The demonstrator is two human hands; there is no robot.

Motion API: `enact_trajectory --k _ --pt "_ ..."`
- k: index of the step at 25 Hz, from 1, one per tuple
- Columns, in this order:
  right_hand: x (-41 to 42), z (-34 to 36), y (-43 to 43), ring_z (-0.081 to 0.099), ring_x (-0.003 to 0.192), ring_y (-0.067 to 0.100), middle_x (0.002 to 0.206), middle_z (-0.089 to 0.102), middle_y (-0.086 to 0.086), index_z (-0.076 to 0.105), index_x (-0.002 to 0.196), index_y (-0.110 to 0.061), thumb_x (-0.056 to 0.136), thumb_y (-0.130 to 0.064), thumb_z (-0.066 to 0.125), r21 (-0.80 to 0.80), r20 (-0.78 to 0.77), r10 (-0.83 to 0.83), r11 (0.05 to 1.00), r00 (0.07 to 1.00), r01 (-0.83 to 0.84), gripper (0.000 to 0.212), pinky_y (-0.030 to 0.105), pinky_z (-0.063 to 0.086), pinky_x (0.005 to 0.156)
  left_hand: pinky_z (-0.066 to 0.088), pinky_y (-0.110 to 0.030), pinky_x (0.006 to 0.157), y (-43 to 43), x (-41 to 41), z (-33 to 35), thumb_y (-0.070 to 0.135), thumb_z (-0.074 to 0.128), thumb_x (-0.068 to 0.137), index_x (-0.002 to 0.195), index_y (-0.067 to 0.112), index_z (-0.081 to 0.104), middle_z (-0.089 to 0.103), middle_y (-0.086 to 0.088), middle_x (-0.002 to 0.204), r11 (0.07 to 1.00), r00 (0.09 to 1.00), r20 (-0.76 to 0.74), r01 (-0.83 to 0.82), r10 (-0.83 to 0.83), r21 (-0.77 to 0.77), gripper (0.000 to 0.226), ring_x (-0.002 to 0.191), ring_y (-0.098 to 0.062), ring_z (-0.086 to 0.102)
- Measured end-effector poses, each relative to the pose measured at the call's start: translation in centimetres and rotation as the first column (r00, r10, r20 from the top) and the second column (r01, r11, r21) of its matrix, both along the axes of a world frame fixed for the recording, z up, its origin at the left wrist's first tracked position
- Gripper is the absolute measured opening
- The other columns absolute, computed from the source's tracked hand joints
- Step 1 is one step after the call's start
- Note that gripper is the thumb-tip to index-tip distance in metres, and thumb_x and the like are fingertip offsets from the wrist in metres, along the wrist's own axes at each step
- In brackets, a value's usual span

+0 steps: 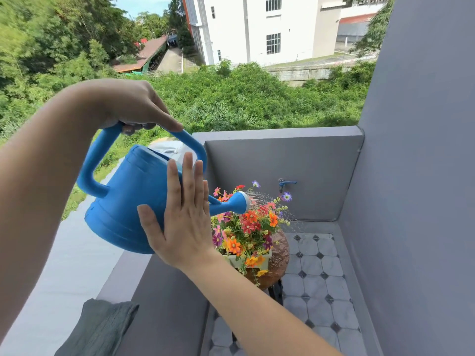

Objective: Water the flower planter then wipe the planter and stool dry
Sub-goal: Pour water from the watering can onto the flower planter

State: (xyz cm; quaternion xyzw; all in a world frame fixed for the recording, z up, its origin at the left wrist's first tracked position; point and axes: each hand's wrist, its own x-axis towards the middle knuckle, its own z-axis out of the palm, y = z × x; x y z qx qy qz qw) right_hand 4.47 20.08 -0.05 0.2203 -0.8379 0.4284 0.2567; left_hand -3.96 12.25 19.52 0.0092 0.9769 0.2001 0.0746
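At the lower left, a grey cloth (99, 327) lies draped over the top of the balcony's grey ledge (77, 273). Above it, the left hand (133, 105) wraps its fingers around the top of the looped handle of a blue watering can (128, 201), gripping it firmly and holding the can tilted with the spout pointing right. The right hand (183, 227) lies flat and open against the side of the can, fingers straight and pointing up, steadying it without gripping anything. The can's rose (241, 201) hangs just above the flowers (246, 227), and thin streams of water (272, 201) arc out of it to the right, over the blooms. The flowers, orange, red, pink and purple, stand in a pale planter (264, 260), which rests on a round brown stool (279, 255) on the tiled balcony floor (318, 278). Farther right, a blue tap (285, 183) sticks out from the low grey wall (308, 170) behind the planter.
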Motion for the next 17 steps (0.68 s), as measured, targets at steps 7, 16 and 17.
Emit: enact_trajectory --k 7,16,17 --pt "2.1 -2.9 -2.5 -0.025 0.143 0.010 0.155 -0.028 -0.007 -0.014 0.147 -0.024 0.088 -0.061 0.013 -0.147 0.188 0.199 0.974 0.962 -0.173 0.074 0.025 -0.018 0.115 0.023 -0.013 0.032 -6.8 5.7 -5.9 0.027 0.074 0.077 0.085 0.012 0.074 0.035 -0.003 0.047 0.906 0.940 -0.115 -0.271 0.323 0.326 0.018 0.031 -0.011 0.024" --pt "1.7 -6.5 -3.8 -0.017 0.144 0.004 0.158 -0.014 -0.011 -0.015 0.143 -0.035 0.086 -0.067 0.004 -0.241 0.280 0.279 0.946 0.919 -0.214 0.068 0.016 -0.015 0.113 0.025 -0.015 0.032 -9.0 10.4 -13.8 0.028 0.072 0.082 0.082 0.020 0.072 0.035 0.001 0.044 0.721 0.767 -0.247 -0.368 0.593 0.587 0.008 0.029 -0.007 0.024" --pt "1.2 -6.7 -4.4 -0.015 0.144 0.003 0.159 -0.012 -0.010 -0.014 0.144 -0.034 0.084 -0.069 0.002 -0.247 0.295 0.301 0.941 0.907 -0.232 0.070 0.014 -0.015 0.112 0.027 -0.017 0.035 -9.4 10.8 -14.6 0.030 0.071 0.082 0.080 0.022 0.072 0.036 0.007 0.039 0.701 0.721 -0.275 -0.392 0.636 0.595 0.008 0.029 -0.007 0.025"
